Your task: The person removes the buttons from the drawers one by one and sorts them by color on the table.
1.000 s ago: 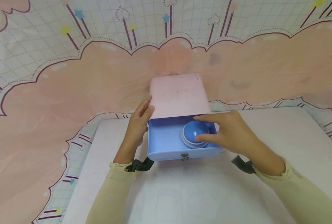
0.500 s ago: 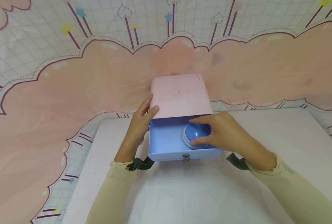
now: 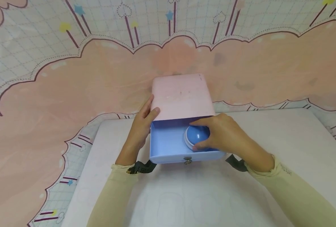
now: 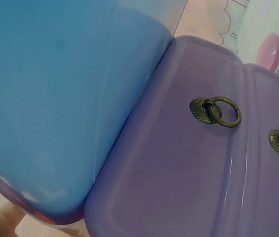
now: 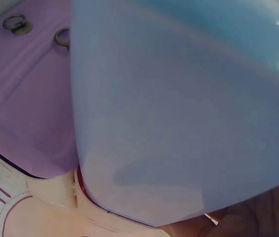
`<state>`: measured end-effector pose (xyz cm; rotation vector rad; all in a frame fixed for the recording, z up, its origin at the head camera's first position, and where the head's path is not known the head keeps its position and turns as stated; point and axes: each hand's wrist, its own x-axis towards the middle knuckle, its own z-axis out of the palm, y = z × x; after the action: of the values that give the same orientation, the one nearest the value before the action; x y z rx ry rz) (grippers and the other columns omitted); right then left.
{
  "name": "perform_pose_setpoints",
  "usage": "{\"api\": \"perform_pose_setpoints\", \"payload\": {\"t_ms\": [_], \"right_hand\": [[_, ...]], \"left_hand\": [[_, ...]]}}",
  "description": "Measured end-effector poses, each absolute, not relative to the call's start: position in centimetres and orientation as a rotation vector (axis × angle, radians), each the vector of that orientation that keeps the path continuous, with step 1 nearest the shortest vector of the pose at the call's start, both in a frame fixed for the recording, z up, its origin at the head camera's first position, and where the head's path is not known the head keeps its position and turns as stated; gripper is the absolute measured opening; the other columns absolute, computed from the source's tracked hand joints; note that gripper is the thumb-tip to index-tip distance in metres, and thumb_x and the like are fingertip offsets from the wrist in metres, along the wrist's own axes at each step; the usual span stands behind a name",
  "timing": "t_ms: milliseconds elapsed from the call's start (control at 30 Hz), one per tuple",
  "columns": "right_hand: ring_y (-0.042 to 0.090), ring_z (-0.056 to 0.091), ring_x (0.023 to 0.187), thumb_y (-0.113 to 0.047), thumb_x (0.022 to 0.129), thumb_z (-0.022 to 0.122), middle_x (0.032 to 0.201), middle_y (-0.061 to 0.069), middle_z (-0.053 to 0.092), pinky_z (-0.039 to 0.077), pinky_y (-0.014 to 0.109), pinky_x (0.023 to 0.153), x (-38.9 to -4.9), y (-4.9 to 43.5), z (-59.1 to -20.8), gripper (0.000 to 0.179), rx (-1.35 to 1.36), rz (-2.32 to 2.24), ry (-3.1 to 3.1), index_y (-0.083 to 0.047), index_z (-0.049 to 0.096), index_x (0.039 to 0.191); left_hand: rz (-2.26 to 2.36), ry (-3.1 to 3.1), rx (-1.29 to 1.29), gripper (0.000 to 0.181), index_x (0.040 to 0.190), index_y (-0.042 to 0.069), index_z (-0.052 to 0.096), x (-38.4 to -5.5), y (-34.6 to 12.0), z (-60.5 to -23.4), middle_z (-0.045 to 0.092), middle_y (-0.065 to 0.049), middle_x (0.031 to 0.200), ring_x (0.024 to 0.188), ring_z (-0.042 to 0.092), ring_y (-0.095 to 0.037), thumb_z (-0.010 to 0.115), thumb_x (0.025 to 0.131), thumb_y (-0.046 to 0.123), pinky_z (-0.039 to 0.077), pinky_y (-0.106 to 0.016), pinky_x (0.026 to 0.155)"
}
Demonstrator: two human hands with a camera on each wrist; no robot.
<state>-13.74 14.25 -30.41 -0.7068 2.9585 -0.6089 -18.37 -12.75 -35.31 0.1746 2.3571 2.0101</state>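
On the head view I see the left hand [image 3: 139, 127] resting, fingers extended, against the pink cabinet [image 3: 182, 97], and the right hand [image 3: 224, 132] pinching the blue-domed jar [image 3: 196, 135] inside the open drawer [image 3: 168, 135]. Left wrist: I see a purple drawer front [image 4: 174, 138]. Right wrist: a ring pull [image 5: 21, 28].

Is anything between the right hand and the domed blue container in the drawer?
Nothing visible: in the head view, the right hand reaches over the side of the open drawer, thumb and a finger around the domed blue container.
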Motion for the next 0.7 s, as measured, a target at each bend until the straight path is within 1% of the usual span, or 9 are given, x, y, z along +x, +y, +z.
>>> {"api": "perform_pose_setpoints", "payload": {"t_ms": [133,333,567,700], "right_hand": [[0.031,0.069,0.105,-0.047,0.065,0.096,0.119,0.009,0.076,0.057,0.049,0.092,-13.8,14.2,-30.5,0.069,-0.725,-0.633,2.966,-0.023,0.075,0.126],[0.028,0.069,0.1,-0.048,0.064,0.096,0.115,0.008,0.077,0.058,0.046,0.088,-13.6,14.2,-30.5,0.068,-0.753,-0.673,2.984,-0.021,0.076,0.123],[0.029,0.069,0.101,-0.049,0.066,0.094,0.119,0.011,0.076,0.059,0.046,0.087,-13.1,14.1,-29.9,0.07,-0.682,-0.694,2.986,-0.02,0.075,0.126],[0.027,0.069,0.098,-0.051,0.068,0.093,0.114,0.011,0.077,0.058,0.044,0.084,-12.6,14.2,-29.4,0.069,-0.629,-0.698,2.996,-0.02,0.075,0.127]], "left_hand": [[2.029,2.367,0.205,0.066,0.161,0.039,0.027,-18.4,-12.8,-35.3,0.015,0.01,0.172,0.158,0.017,-0.019,0.058,0.103,0.039,0.026,-0.052,0.124],[2.02,2.387,0.188,0.066,0.161,0.04,0.029,-18.4,-12.7,-35.3,0.016,0.011,0.171,0.158,0.019,-0.015,0.059,0.103,0.04,0.026,-0.046,0.125],[2.019,2.39,0.185,0.065,0.16,0.04,0.029,-18.4,-12.7,-35.4,0.018,0.013,0.171,0.157,0.02,-0.014,0.059,0.103,0.04,0.026,-0.044,0.126],[2.011,2.399,0.191,0.065,0.16,0.04,0.028,-18.4,-12.9,-35.4,0.017,0.012,0.171,0.157,0.02,-0.015,0.059,0.103,0.04,0.025,-0.044,0.126]]}}
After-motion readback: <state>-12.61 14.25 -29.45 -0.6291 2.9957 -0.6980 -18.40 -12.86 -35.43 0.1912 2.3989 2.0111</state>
